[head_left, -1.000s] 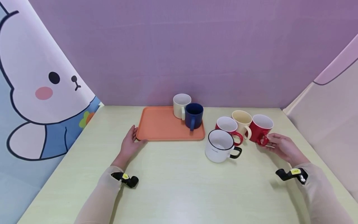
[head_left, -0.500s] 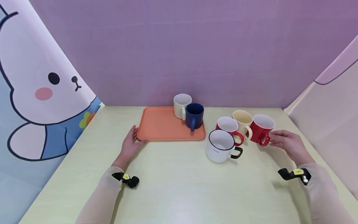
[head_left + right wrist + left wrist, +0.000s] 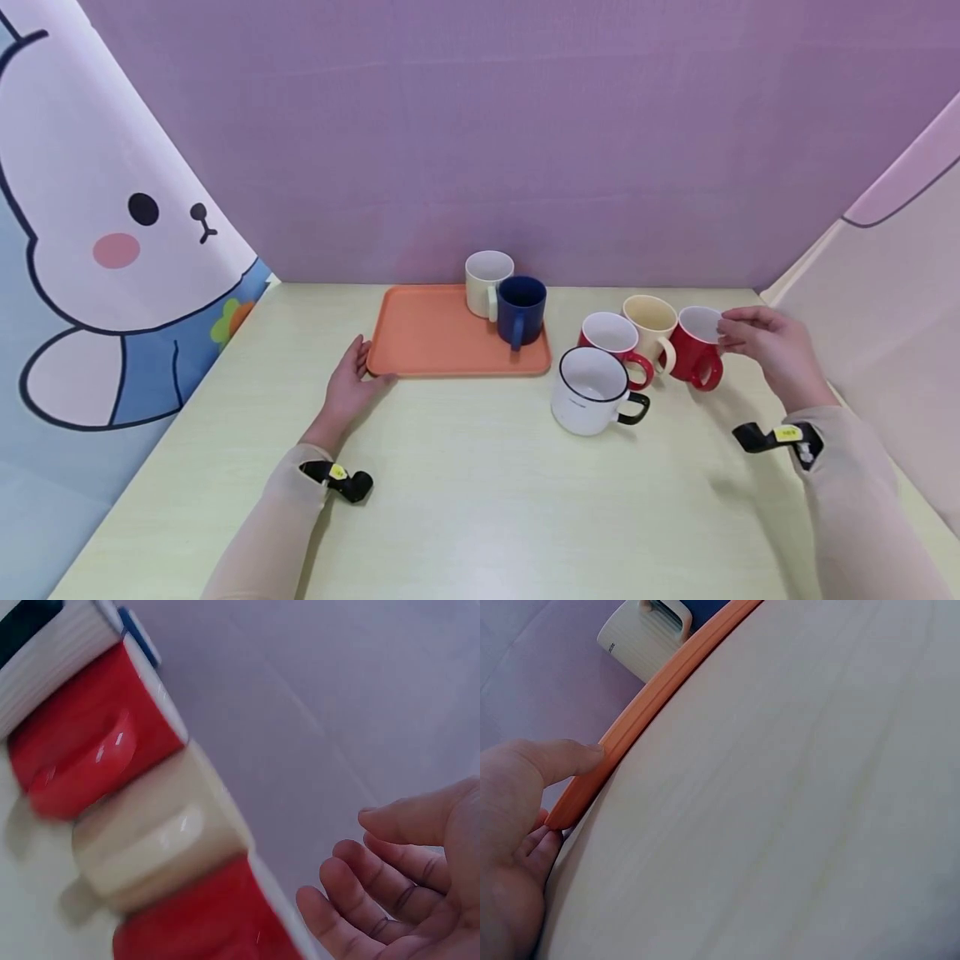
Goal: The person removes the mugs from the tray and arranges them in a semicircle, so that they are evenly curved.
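My left hand [image 3: 351, 387] holds the near left corner of the orange tray [image 3: 431, 333], thumb on the front rim and fingers around the side; the left wrist view shows the thumb pressed on the rim. Upright on the tray stand an off-white mug [image 3: 480, 287] and a navy blue mug [image 3: 522, 317]. At the right, my right hand [image 3: 772, 346] hovers beside the rim of the right red mug [image 3: 690, 350]. Its fingers are loosely bent with nothing between them in the right wrist view, apart from the mug [image 3: 210, 919].
Left of that red mug sit a pale yellow mug [image 3: 648, 321], another red mug [image 3: 637, 369] and a white mug with a black rim [image 3: 585, 408], close together on the table [image 3: 480, 500]. A purple backdrop [image 3: 480, 150] rises behind the table's far edge.
My right hand has left the right red mug's handle and risen to beside its rim. The left hand, tray and mugs have stayed in place.
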A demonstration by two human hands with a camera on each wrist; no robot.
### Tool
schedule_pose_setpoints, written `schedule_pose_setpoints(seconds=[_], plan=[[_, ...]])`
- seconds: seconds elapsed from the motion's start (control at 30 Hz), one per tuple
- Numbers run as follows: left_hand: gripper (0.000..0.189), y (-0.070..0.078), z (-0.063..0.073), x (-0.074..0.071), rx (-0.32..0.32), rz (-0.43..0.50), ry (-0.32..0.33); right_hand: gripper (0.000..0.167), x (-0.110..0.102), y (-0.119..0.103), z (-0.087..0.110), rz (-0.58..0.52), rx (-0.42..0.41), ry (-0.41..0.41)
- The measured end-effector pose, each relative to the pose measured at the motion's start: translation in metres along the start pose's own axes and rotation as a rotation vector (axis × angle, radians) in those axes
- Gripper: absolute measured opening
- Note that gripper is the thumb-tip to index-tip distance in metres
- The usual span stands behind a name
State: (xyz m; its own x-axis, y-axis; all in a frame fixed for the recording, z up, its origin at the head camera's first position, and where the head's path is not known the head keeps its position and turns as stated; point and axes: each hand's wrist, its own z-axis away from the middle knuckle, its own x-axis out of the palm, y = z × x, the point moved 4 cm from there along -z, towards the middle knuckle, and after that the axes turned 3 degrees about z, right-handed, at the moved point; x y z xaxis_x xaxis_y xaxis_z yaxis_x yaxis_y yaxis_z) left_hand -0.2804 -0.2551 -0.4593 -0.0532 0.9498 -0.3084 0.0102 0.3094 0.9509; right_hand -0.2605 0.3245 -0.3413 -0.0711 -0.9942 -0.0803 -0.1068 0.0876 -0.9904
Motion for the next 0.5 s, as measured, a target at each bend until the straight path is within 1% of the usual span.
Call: schedule_pose_setpoints(seconds=[0.17,0.23,0.33,0.4,0.5], plan=[[0.098,0.0,0.0,0.0,0.008,-0.001,-0.001,0.019,0.025,-0.019,-0.01,-0.02,-0.024,-0.033],[0.098,-0.001,0.0,0.0,0.008,-0.005,-0.002,0.015,0.037,-0.026,-0.014,0.015,-0.025,-0.041],[0.098,-0.001,0.0,-0.001,0.01,-0.009,0.003,0.005,0.056,-0.037,-0.021,0.104,-0.035,-0.051],[0.098,-0.001,-0.001,-0.001,0.016,-0.011,0.003,0.008,0.07,-0.044,-0.025,0.171,-0.053,-0.058],[0.098,-0.002,-0.002,-0.001,0.019,-0.007,0.005,0.018,0.089,-0.052,-0.031,0.22,-0.068,-0.074]])
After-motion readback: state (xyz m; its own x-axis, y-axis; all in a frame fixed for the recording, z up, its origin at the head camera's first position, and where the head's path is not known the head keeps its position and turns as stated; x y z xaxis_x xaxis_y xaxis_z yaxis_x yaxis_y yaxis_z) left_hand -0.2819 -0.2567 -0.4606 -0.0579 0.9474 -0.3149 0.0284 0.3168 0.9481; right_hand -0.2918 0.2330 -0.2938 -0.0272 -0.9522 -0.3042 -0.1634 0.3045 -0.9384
